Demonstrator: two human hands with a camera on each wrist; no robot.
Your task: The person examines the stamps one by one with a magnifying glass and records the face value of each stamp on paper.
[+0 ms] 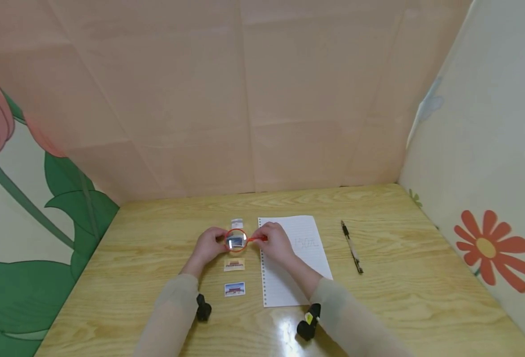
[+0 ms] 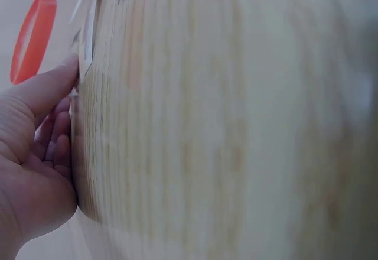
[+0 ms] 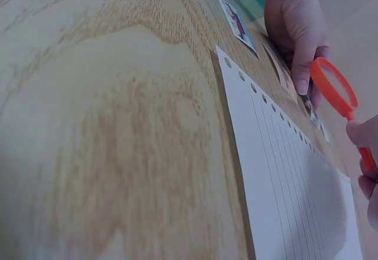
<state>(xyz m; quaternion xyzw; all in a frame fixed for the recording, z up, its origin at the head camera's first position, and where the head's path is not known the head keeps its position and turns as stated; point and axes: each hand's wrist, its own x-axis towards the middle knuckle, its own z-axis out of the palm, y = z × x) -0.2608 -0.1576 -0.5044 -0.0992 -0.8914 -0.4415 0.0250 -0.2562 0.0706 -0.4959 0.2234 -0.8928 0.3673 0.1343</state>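
Note:
My right hand (image 1: 275, 241) grips the handle of a red-rimmed magnifying glass (image 3: 334, 88), its lens held over a small dark picture stamp (image 1: 234, 242). The thumb and fingers of my left hand (image 1: 211, 243) pinch that stamp at its left edge. In the right wrist view, the left thumb presses near the stamp, just below the rim of the glass. Three more stamps line up with it: a pale one (image 1: 236, 221) behind, a yellowish one (image 1: 234, 265) in front, and a blue one with a red building (image 1: 234, 289) nearest me.
Under my right forearm lies a lined, hole-punched sheet (image 1: 295, 287) with faint handwriting. A pen (image 1: 352, 247) rests to its right on the wooden table (image 1: 146, 258). A pinkish covering (image 1: 244, 99) hangs behind, and flower-painted walls (image 1: 468, 148) stand at both sides.

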